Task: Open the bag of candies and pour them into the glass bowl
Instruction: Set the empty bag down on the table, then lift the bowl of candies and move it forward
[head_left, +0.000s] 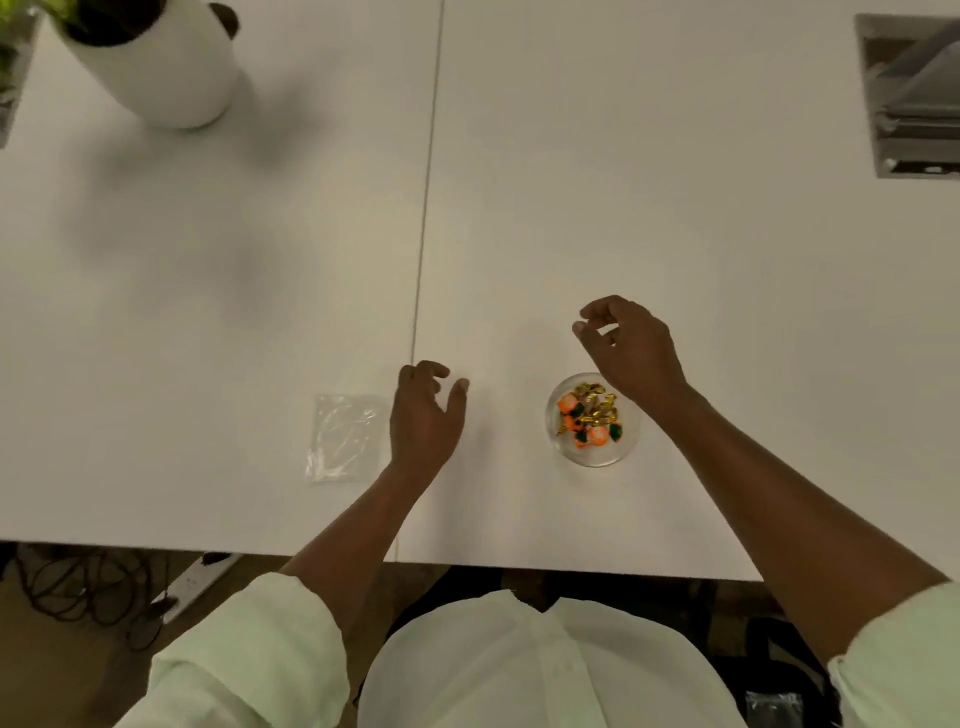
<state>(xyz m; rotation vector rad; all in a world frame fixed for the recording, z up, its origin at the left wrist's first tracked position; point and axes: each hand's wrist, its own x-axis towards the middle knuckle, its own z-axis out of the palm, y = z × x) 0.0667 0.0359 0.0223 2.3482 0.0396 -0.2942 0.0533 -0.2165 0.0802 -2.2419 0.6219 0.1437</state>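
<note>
white worktop (571, 208), pot (156, 67) far left. bag (345, 437) flat and empty, long axis running away from the person, just left of left hand (423, 415). bowl (592, 420) holds the candies (589, 415). right hand (631, 345) above its far rim. both grips loose, holding nothing. risk: right wrist knocks bowl, spilling candies.

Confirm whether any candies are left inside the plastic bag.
No: the plastic bag lies flat and clear, and the candies sit in the glass bowl.
</note>
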